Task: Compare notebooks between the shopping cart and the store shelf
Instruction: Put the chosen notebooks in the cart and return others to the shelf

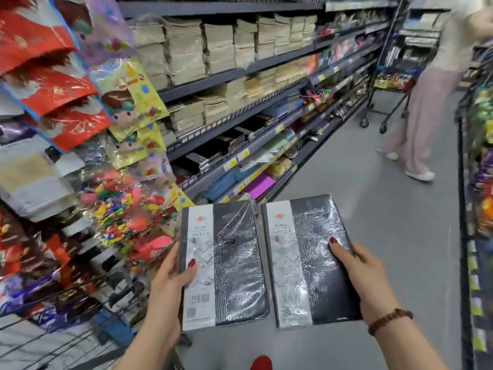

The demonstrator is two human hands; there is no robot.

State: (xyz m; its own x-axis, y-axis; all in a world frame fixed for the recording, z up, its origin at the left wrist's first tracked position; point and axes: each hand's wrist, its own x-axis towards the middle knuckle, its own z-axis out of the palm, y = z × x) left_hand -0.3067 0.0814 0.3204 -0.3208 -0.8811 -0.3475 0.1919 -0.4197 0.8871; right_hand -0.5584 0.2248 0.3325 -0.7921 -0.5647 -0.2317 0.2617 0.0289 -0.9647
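Step in hand: likely a side-by-side check of two diaries. It goes best with both covers kept flat and level, edges near but not overlapping, and tilted off the glare so the print can be read.
Shopping cart (80, 337): lower left, wire sides, piled with bright packets.
Left hand (170, 279): grips the left notebook's outer edge, thumb pressed on the cover; the fingers beneath are hidden.
Left notebook (226, 263): held over the aisle floor; shrink-wrapped, with a pale band marked "DIARY", a barcode low on the band and a black textured cover.
Store shelf (240, 73): behind, stacked with paper goods and notebooks.
Right notebook (306, 260): just beside the left one and seemingly the same design.
Right hand (365, 273): holds the outer edge, thumb on top, fingers underneath out of sight; a beaded bracelet (389, 320) is on the wrist.
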